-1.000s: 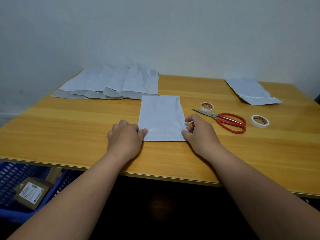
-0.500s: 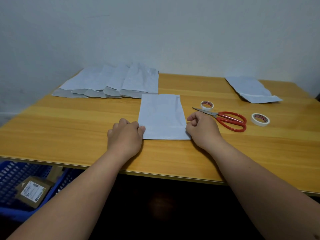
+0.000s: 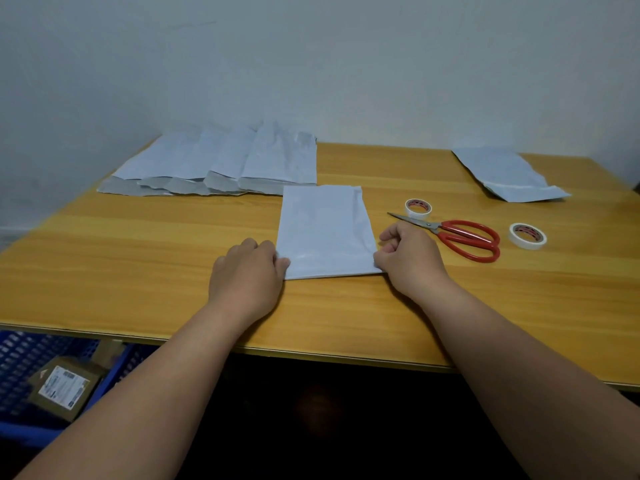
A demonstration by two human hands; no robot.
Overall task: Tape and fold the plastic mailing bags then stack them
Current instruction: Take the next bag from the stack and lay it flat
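1. Head view: a white mailing bag lies flat on the wooden worktop, lengthwise away from the person, its near edge between both hands.
2. The left hand has its grip curled, pinching the bag's near left corner; the right hand pinches the near right corner the same way. Holding both corners likely keeps the thin plastic square for folding.
3. A fanned row of bags sits at the far left, probably the supply or the stack; one more bag lies far right.
4. Red-handled scissors and two tape rolls lie just right of the right hand, within easy reach for taping.
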